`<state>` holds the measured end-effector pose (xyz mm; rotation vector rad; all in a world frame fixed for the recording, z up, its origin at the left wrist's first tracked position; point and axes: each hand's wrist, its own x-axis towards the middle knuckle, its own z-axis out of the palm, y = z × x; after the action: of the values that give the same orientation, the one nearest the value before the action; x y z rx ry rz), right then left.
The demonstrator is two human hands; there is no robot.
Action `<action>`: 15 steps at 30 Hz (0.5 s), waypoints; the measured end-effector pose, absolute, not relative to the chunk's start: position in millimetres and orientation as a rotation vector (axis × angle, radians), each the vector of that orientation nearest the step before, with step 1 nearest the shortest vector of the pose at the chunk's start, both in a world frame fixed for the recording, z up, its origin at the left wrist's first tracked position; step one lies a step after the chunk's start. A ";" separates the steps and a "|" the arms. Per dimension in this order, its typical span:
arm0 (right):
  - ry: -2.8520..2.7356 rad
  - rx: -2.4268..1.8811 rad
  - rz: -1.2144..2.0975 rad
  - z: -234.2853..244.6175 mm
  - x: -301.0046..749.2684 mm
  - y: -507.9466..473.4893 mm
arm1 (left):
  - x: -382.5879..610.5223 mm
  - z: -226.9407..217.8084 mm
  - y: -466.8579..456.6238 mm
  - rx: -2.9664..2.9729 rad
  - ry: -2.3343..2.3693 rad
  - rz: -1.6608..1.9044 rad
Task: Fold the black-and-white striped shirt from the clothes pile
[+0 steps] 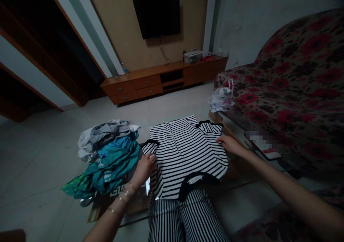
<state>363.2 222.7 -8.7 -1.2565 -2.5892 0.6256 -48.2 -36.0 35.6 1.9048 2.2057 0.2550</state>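
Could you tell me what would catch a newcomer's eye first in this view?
The black-and-white striped shirt spread flat in the middle, with the left hand and right hand on its sleeves. To its left lies a heap of teal and grey clothes; at right stands a sofa with red flowers.

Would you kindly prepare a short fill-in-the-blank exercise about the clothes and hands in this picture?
1. The left hand and right hand both touch a shirt with black and white ____.
2. The pile of clothes lies on the shirt's ____ side.
3. The sofa bears red ____.
4. The television hangs ____ the wooden cabinet.
Missing words: stripes; left; flowers; above.
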 end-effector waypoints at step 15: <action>-2.411 -2.277 0.135 -13.0 359.3 318.6 | -127.4 57.5 -44.6 1.481 2.897 -0.442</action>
<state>359.3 318.6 -13.0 -2.2774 -2.4113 0.1350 -127.4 -44.6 57.5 1.4806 2.8969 -0.4416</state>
